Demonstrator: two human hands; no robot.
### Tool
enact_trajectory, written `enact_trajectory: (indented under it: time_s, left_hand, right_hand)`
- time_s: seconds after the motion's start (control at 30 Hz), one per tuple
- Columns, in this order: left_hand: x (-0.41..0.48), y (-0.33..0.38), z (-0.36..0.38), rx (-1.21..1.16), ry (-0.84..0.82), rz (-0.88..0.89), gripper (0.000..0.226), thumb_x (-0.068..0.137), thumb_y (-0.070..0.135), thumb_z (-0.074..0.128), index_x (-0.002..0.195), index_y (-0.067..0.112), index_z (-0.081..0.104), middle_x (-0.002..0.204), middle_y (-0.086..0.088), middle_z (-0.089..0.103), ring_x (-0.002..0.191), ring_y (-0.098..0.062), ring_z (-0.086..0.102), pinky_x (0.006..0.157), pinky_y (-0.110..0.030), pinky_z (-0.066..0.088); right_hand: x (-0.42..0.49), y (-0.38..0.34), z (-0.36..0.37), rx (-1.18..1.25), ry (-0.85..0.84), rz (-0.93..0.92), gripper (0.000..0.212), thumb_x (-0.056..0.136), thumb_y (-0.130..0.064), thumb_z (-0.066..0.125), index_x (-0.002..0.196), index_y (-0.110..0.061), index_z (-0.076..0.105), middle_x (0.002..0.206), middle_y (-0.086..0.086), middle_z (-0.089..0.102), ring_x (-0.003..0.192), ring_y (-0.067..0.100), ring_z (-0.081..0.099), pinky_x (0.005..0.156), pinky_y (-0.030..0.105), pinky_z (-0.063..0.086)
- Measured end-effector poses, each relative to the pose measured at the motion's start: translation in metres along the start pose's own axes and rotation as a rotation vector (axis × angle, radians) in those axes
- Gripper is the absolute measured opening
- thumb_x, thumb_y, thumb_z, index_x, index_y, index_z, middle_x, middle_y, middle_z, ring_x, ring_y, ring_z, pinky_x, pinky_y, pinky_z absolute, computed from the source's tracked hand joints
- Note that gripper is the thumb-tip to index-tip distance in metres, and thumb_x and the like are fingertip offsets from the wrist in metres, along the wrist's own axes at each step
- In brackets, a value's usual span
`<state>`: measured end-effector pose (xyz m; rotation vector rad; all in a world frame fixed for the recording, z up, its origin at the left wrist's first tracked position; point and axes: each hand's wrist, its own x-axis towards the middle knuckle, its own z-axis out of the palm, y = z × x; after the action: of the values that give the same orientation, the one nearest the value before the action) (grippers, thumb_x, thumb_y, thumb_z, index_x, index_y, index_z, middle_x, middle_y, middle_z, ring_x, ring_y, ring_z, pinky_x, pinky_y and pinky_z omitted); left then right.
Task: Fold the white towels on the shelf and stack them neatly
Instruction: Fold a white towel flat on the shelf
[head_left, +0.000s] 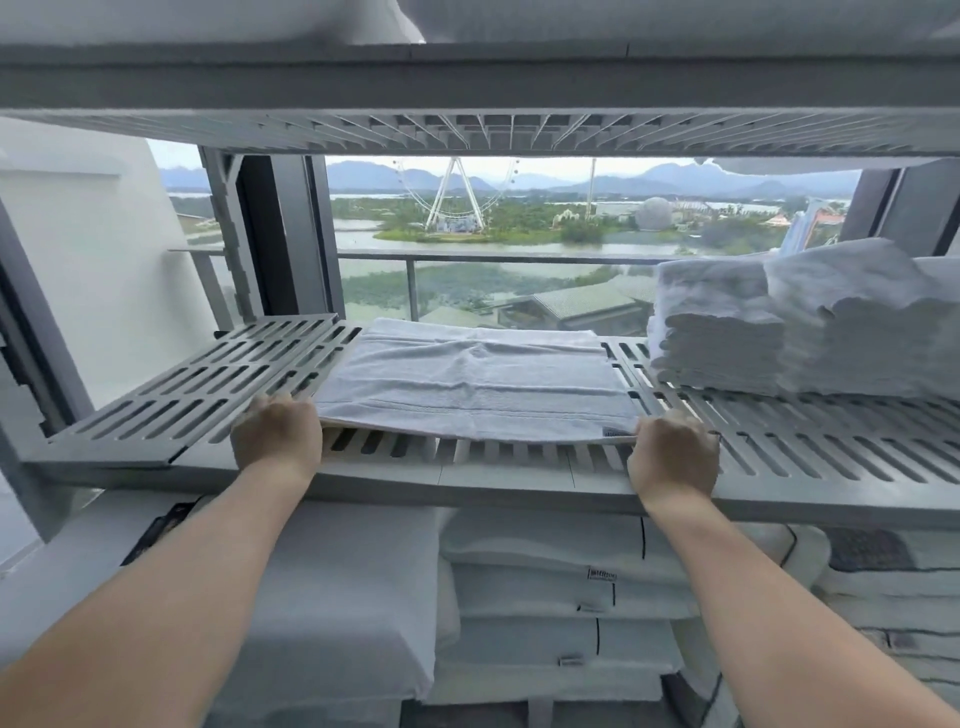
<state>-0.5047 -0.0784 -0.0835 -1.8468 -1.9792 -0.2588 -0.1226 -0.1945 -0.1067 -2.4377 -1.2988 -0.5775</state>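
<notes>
A white towel (467, 384) lies partly folded at the middle of a grey slatted shelf (779, 447). The left hand (275, 436) and right hand (672, 449) pinch its near corners, fingers seemingly closed on the cloth. Finished folded stacks (789, 332) stand at right. Behind, a window (493, 234) overlooks water.

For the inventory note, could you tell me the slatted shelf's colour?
Grey, clearest in the head view: the slatted shelf under the white towel.
</notes>
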Motion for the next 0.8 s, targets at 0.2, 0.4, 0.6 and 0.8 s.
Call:
enact_trajectory:
  time_s: [0.2, 0.4, 0.6, 0.8]
  left_hand:
    - [-0.021, -0.019, 0.000, -0.072, 0.049, 0.040, 0.039, 0.090, -0.001, 0.040, 0.115, 0.013, 0.066, 0.116, -0.011, 0.062, 0.114, -0.031, 0.051, 0.086, -0.040, 0.051]
    - [-0.045, -0.040, 0.002, -0.144, 0.118, 0.080, 0.035, 0.087, -0.007, 0.043, 0.108, 0.009, 0.067, 0.110, -0.017, 0.061, 0.108, -0.036, 0.053, 0.084, -0.044, 0.052]
    - [-0.061, -0.058, 0.008, -0.200, 0.113, 0.088, 0.032, 0.085, -0.007, 0.043, 0.108, 0.001, 0.064, 0.117, -0.019, 0.057, 0.114, -0.038, 0.050, 0.085, -0.046, 0.051]
    - [-0.058, -0.064, 0.007, -0.248, 0.155, 0.142, 0.029, 0.084, 0.001, 0.046, 0.105, -0.001, 0.066, 0.114, -0.019, 0.059, 0.108, -0.038, 0.052, 0.087, -0.046, 0.047]
  right_hand:
    - [-0.033, -0.005, -0.010, 0.068, 0.047, 0.063, 0.031, 0.082, 0.003, 0.052, 0.098, -0.011, 0.075, 0.099, 0.012, 0.067, 0.098, 0.033, 0.059, 0.085, 0.039, 0.049]
    - [-0.072, -0.003, -0.018, 0.203, 0.123, 0.105, 0.031, 0.082, 0.010, 0.052, 0.096, -0.004, 0.076, 0.095, 0.019, 0.066, 0.096, 0.038, 0.059, 0.086, 0.044, 0.048]
    - [-0.101, 0.000, -0.025, 0.207, 0.198, 0.089, 0.034, 0.081, 0.011, 0.054, 0.101, -0.007, 0.076, 0.095, 0.018, 0.067, 0.093, 0.038, 0.060, 0.080, 0.045, 0.047]
    - [-0.112, -0.001, -0.026, 0.263, 0.332, 0.111, 0.039, 0.079, 0.010, 0.053, 0.103, -0.009, 0.077, 0.097, 0.016, 0.068, 0.093, 0.036, 0.057, 0.080, 0.044, 0.043]
